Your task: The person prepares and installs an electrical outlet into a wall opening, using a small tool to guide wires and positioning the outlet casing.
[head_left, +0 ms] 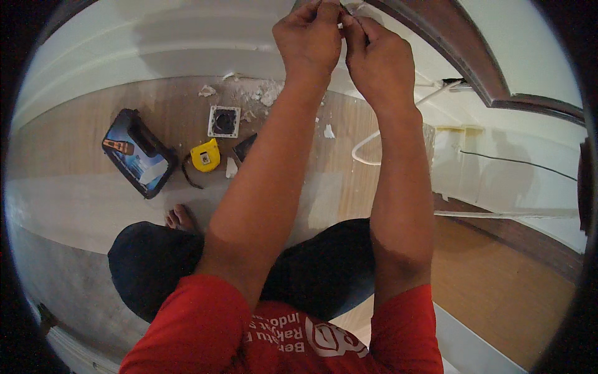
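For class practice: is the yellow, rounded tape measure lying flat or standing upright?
Flat: the yellow, rounded tape measure shows its broad side facing up.

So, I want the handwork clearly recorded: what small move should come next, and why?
Probably look up slightly: the left hand and right hand are close together at the picture's top edge, so what they may be pinching is hard to make out, while the tape measure lies well in view.
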`<control>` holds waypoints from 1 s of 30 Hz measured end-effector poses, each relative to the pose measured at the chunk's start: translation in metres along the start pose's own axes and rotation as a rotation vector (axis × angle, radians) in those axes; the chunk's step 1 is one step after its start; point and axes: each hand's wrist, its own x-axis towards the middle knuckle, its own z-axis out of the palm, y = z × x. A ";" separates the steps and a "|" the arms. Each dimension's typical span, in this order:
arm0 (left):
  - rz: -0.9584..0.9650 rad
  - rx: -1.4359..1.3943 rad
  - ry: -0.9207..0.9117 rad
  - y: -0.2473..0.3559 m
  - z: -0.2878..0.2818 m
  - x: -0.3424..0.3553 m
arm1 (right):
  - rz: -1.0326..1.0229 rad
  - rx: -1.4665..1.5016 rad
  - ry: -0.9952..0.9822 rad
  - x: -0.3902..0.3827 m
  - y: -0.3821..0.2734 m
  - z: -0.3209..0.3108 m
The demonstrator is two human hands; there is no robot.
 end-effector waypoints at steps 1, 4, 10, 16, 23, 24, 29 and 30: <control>-0.006 -0.012 -0.003 0.002 0.003 0.001 | -0.040 -0.029 0.030 0.002 0.011 0.006; -0.016 0.016 -0.024 0.005 0.004 0.002 | -0.065 -0.045 0.069 0.003 0.017 0.009; 0.140 0.022 -0.011 -0.001 -0.004 0.008 | 0.049 0.039 -0.008 0.004 -0.010 -0.001; 0.147 0.021 0.062 -0.010 0.003 0.010 | -0.057 -0.046 0.044 0.007 0.016 0.006; 0.082 0.069 0.130 0.002 0.008 0.005 | -0.073 -0.020 0.047 0.010 0.012 0.003; 0.118 0.065 0.109 0.000 0.007 0.007 | -0.055 -0.011 0.037 0.009 0.010 0.002; 0.167 0.154 0.111 -0.002 0.005 0.007 | 0.010 0.016 0.015 0.008 0.008 0.001; 0.180 0.155 0.120 -0.003 0.005 0.008 | -0.009 -0.001 0.026 0.008 0.010 0.001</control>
